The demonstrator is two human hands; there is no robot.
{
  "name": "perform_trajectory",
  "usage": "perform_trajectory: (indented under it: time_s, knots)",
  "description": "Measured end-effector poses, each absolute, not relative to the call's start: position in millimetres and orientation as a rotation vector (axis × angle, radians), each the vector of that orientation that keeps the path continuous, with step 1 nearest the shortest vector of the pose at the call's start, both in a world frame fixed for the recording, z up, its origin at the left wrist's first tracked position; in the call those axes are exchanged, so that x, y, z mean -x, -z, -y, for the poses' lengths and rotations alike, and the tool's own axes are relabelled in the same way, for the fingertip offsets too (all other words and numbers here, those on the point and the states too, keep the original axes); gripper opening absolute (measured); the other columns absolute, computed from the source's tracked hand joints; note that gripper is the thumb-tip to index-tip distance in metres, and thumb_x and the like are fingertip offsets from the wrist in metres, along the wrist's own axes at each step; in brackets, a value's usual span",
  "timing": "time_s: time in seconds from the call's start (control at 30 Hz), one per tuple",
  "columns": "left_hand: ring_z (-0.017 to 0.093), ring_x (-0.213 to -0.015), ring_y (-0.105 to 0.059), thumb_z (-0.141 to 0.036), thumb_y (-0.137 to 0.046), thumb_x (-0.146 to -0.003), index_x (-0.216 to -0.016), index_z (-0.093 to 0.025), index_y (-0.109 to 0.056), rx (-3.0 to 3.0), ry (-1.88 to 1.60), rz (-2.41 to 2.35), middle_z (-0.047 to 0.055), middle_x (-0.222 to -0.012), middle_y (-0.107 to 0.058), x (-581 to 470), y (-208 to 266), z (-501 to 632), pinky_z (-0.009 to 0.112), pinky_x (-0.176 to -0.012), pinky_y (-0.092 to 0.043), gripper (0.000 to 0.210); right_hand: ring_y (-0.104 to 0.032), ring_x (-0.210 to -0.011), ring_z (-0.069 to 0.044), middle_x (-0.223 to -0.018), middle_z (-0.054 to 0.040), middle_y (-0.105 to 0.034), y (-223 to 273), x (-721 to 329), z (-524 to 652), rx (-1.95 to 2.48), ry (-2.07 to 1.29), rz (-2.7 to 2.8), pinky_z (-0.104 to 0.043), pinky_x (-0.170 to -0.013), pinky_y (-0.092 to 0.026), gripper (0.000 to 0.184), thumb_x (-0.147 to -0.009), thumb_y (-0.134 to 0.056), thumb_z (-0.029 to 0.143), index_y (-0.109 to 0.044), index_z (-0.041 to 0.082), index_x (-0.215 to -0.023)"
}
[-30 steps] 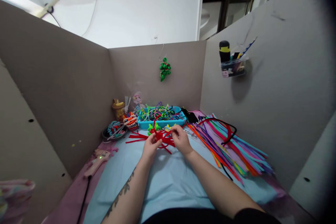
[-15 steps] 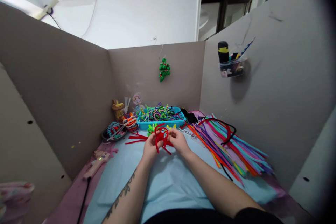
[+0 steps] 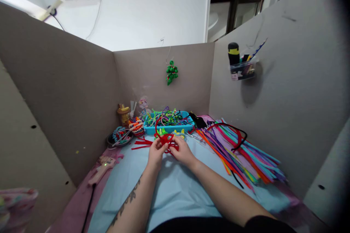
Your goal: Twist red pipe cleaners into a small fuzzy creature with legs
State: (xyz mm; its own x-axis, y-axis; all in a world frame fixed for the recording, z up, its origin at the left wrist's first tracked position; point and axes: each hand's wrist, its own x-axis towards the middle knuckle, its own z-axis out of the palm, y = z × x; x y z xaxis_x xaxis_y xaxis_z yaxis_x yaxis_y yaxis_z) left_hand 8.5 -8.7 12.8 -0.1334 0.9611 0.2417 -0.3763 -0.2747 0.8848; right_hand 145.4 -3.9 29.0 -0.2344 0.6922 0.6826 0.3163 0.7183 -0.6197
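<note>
Between my two hands is a shape of bent red pipe cleaners (image 3: 165,139), with one long stem sticking up at its upper left. My left hand (image 3: 156,151) pinches its left side between thumb and fingers. My right hand (image 3: 181,150) is closed on its right side, thumb toward the middle. Just left of my left hand, loose red pipe cleaners (image 3: 142,143) lie on the light blue cloth (image 3: 180,189). Small green figures (image 3: 161,131) and yellow ones (image 3: 179,133) sit right behind the red work, partly covered by it.
Behind my hands stands a blue basket (image 3: 166,130) of tangled pipe cleaners. A bundle of coloured pipe cleaners (image 3: 240,153) spreads at the right, with scissors (image 3: 194,137) near it. A dark bowl (image 3: 119,141) and a pink glue gun (image 3: 101,172) are on the left. Grey panels enclose the table.
The red piece has been turned in my hands: a long stem now points up at its left. My right hand has shifted slightly lower and my fingers grip closer in.
</note>
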Motion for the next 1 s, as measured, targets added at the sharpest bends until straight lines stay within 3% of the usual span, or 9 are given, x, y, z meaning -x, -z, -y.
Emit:
perform_trajectory:
  time_s: [0.23,0.77,0.9,1.0]
  knots:
    - [0.023,-0.085,-0.064,-0.032,-0.079,-0.054,-0.106,-0.014,-0.057,-1.028,-1.621,-0.836,0.013,-0.095,-0.068,-9,-12,10,0.034,-0.075,-0.048,0.059,-0.05,-0.088,-0.022,-0.09,-0.0047,-0.061,-28,-143,8,0.812,-0.339,1.913,-0.035,-0.082,-0.037,0.03,-0.069,-0.059,0.017,-0.057,0.021,-0.099]
    - [0.015,-0.068,-0.063,-0.022,-0.082,-0.048,-0.094,-0.015,-0.06,-0.827,-1.544,-0.811,0.004,-0.076,-0.068,-12,-24,18,0.027,-0.069,-0.047,0.052,-0.047,-0.078,-0.019,-0.075,-0.0023,-0.055,-21,-142,8,0.803,-0.252,1.892,-0.031,-0.073,-0.038,0.005,-0.076,-0.05,0.016,-0.05,0.021,-0.078]
    - [0.015,-0.068,-0.063,-0.021,-0.082,-0.047,-0.092,-0.014,-0.061,-0.818,-1.544,-0.798,0.003,-0.075,-0.067,-12,-23,17,0.026,-0.069,-0.046,0.05,-0.047,-0.075,-0.018,-0.071,-0.0015,-0.056,-24,-143,7,0.769,-0.219,1.927,-0.032,-0.076,-0.037,0.01,-0.079,-0.046,0.014,-0.053,0.02,-0.075]
    - [0.015,-0.068,-0.063,-0.022,-0.081,-0.049,-0.095,-0.014,-0.06,-0.859,-1.571,-0.792,0.005,-0.077,-0.068,-12,-20,15,0.027,-0.069,-0.046,0.052,-0.049,-0.082,-0.019,-0.083,-0.0045,-0.056,-24,-142,7,0.737,-0.203,1.87,-0.035,-0.08,-0.039,0.011,-0.08,-0.048,0.015,-0.056,0.02,-0.074]
